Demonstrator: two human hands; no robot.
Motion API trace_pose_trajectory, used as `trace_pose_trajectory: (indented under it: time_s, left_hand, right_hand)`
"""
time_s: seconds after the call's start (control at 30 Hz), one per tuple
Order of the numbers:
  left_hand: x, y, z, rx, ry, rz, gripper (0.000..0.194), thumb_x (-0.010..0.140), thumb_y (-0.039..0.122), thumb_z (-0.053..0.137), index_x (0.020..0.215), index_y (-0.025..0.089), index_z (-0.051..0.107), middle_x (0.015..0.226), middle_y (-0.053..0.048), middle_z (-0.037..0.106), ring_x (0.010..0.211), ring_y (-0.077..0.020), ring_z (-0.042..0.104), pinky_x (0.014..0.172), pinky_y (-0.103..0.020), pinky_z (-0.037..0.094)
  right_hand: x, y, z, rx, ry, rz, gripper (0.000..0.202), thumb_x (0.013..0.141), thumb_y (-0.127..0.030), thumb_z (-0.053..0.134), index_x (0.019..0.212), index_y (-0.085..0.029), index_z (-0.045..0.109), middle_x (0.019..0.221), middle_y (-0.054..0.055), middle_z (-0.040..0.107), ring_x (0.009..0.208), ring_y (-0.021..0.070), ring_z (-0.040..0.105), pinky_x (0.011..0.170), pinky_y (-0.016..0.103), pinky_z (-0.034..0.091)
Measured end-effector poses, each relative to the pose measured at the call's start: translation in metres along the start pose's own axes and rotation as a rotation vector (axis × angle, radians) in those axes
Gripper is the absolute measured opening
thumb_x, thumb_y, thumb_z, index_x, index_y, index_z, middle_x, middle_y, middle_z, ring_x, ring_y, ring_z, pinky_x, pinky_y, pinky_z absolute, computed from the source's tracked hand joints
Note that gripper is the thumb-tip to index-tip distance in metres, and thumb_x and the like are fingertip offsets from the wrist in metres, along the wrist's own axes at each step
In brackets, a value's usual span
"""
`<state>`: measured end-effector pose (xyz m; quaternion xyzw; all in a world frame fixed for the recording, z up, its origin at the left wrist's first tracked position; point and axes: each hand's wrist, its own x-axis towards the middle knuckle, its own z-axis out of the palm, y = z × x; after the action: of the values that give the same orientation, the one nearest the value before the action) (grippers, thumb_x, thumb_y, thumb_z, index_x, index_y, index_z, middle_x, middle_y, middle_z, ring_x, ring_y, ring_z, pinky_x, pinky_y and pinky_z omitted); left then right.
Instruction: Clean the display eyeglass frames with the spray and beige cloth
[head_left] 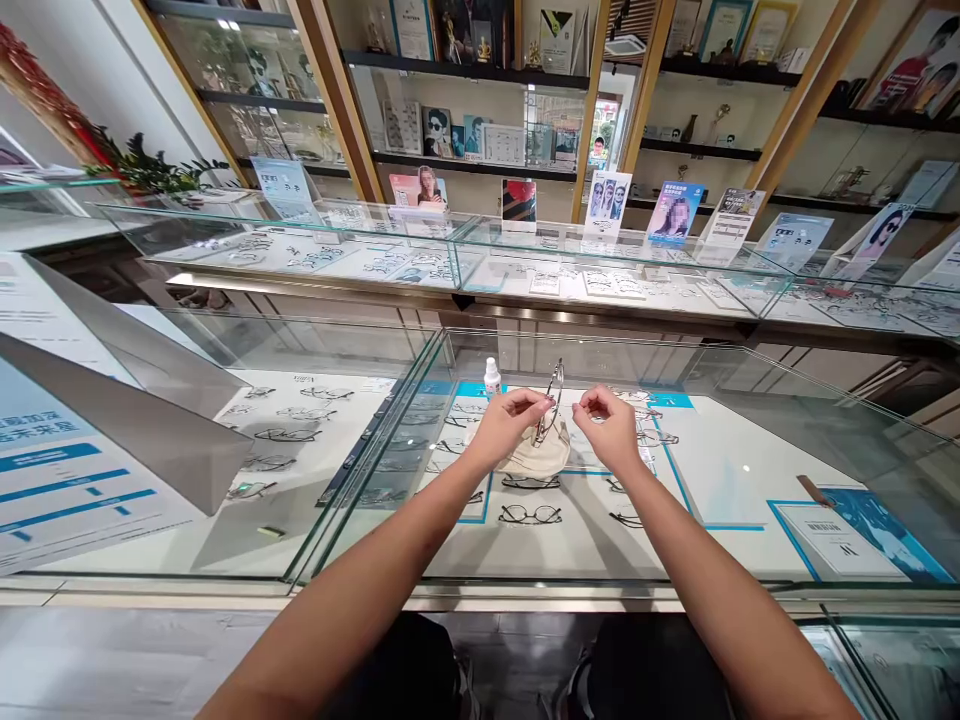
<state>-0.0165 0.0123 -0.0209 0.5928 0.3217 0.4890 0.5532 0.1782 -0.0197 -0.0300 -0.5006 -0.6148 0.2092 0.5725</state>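
Over the glass counter, my left hand [514, 418] pinches a pair of eyeglasses [556, 388] between thumb and fingertips, the frame turned edge-on and upright. My right hand [606, 428] is a short way to the right of the glasses, apart from them, its thumb and fingertips pressed together; anything in that pinch is too small to make out. Below the hands lies a round beige pad or tray [534, 460]. Just behind my left hand stands a small white bottle [492, 376].
Under the counter glass [439, 400] several eyeglasses [529, 514] lie in rows. A folded card sign [75, 470] stands at the left. A brochure [847, 540] lies at the right. Across the gap runs a second glass display case [457, 240] with upright cards, and shelves [465, 70] rise behind it.
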Motion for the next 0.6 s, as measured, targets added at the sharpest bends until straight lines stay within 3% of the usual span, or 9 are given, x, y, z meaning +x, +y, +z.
trace_pose_trajectory:
  time_s: [0.3,0.6]
  left_hand:
    - [0.0026,-0.0006,-0.0041,0.021,0.046,-0.024,0.036,0.076,0.054,0.083,0.086,0.020,0.078,0.095,-0.007,0.077,0.093,-0.0207,0.068,0.088,-0.034,0.051]
    - [0.0049,-0.0029,-0.0051,0.017,0.043,-0.022,0.035,0.075,0.053,0.084,0.083,0.020,0.078,0.092,-0.006,0.077,0.090,-0.0202,0.068,0.087,-0.034,0.051]
  right_hand:
    - [-0.0028,0.0002,0.0031,0.031,-0.051,0.022,0.006,0.077,-0.024,0.066,0.076,-0.022,0.061,0.072,-0.001,0.062,0.066,0.0148,0.058,0.068,0.029,0.051]
    - [-0.0008,0.0032,0.0029,0.067,-0.069,0.071,0.009,0.075,-0.025,0.068,0.071,-0.021,0.061,0.066,-0.003,0.059,0.061,0.0134,0.052,0.061,0.027,0.044]
